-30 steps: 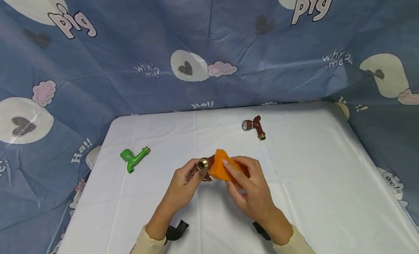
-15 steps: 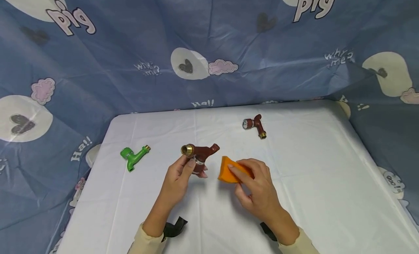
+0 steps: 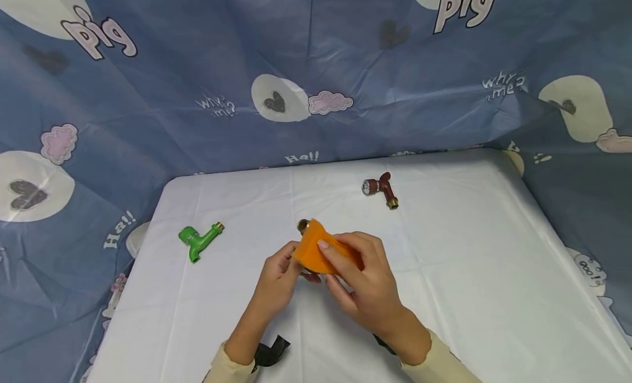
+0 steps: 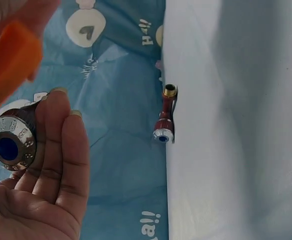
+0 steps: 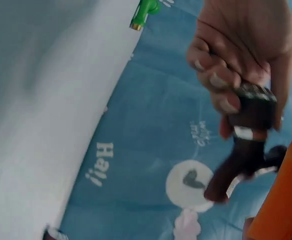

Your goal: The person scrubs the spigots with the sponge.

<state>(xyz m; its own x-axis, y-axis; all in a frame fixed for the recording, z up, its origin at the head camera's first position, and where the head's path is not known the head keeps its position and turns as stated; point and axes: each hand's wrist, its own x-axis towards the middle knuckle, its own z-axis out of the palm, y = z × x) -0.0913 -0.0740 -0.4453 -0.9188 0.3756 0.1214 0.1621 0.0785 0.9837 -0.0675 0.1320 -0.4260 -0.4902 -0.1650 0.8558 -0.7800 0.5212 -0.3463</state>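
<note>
Near the middle of the table, my left hand [image 3: 275, 279] grips a brown faucet [image 5: 244, 147] by its knob. The knob's silver rim and blue centre face the camera in the left wrist view. In the head view the brass threaded end [image 3: 303, 226] pokes out past a folded orange cloth [image 3: 316, 252], which hides most of the faucet's body. My right hand [image 3: 371, 276] pinches that cloth between thumb and fingers, up against the faucet. The right wrist view shows the faucet's spout [image 5: 220, 185] beside the cloth's edge.
A green faucet [image 3: 199, 242] lies on the white-covered table [image 3: 489, 273] at left. Another brown faucet [image 3: 382, 189] lies toward the back, right of the middle. A blue printed sheet [image 3: 207, 54] hangs behind the table. Dark straps [image 3: 271, 351] show at the wrists.
Half a second ago the cloth was apart from the faucet, with spout and body visible. Now my right hand has moved left, the cloth covers the faucet, and its threaded end has shifted right.
</note>
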